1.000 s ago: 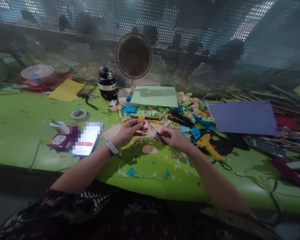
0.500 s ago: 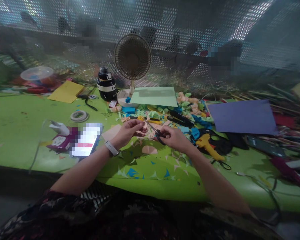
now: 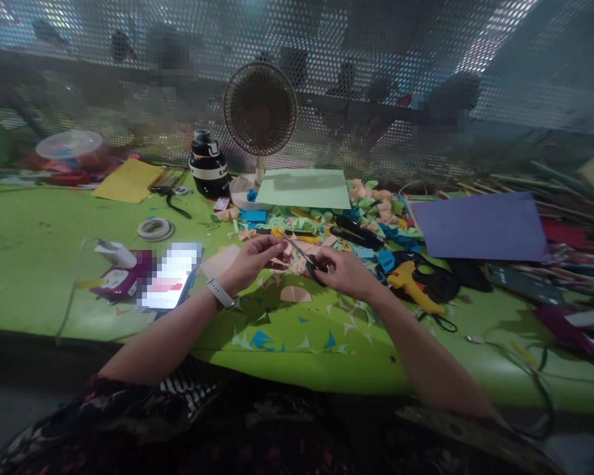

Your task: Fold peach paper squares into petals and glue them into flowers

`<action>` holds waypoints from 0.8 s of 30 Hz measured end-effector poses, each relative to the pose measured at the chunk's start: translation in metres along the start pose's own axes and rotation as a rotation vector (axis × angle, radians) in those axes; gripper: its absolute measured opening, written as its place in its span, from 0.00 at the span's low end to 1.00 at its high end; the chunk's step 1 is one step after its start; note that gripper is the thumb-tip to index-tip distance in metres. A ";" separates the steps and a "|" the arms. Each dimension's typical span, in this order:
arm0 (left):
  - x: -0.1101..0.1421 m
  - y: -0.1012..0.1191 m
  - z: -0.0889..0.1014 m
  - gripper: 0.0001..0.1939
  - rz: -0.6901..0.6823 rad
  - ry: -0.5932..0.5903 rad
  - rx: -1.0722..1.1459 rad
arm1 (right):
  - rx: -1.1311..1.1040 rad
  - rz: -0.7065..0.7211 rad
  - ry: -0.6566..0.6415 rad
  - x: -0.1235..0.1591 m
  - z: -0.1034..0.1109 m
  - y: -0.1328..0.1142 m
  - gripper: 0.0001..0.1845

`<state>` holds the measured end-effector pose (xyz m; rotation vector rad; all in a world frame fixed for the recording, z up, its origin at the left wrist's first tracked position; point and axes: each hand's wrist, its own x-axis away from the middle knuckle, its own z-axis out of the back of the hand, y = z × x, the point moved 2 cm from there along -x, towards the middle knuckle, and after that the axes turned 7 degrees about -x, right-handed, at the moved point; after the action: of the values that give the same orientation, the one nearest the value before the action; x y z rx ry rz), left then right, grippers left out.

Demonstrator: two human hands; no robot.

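Observation:
Black-handled scissors (image 3: 303, 253) are in my right hand (image 3: 345, 272), its fingers curled round the handles. The blades point up and left, close to the fingertips of my left hand (image 3: 255, 262). That hand is closed in a pinch; whatever lies between its fingers blends with the peach scraps behind, and I cannot make it out. Below the hands, a rounded peach paper piece (image 3: 296, 294) rests on the green table (image 3: 297, 373). Blue paper scraps (image 3: 262, 340) and pale triangular offcuts lie around it. A flat peach sheet (image 3: 220, 262) sits beside my left wrist.
Behind my hands are a stapler (image 3: 356, 232), paper flowers (image 3: 379, 203), a light green sheet (image 3: 304, 189), a fan (image 3: 260, 109) and a black bottle (image 3: 208, 168). A lit phone (image 3: 172, 277) and tape roll (image 3: 155, 229) stand left; a yellow glue gun (image 3: 413, 288) and purple sheet (image 3: 480, 227) right.
The whole view has shifted slightly. Both hands and the scissors keep nearly the same pose, with the scissor blades perhaps a little differently angled.

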<state>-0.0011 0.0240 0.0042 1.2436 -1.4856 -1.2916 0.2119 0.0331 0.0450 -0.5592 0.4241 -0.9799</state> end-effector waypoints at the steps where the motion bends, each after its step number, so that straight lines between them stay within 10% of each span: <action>1: 0.000 0.000 0.000 0.17 0.003 0.007 0.003 | -0.003 0.002 0.003 0.000 0.000 0.000 0.18; 9: 0.000 0.001 0.001 0.17 -0.019 0.004 -0.017 | -0.032 0.046 0.039 0.000 0.004 0.007 0.19; 16: 0.003 0.001 0.000 0.17 0.101 0.017 0.040 | -0.097 -0.063 0.330 -0.007 0.036 0.039 0.23; 24: -0.002 -0.002 -0.003 0.08 0.264 0.135 0.250 | 0.346 -0.345 0.146 -0.016 0.059 0.082 0.14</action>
<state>0.0023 0.0248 0.0027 1.2149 -1.6841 -0.8526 0.2913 0.0969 0.0421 -0.2499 0.2820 -1.3983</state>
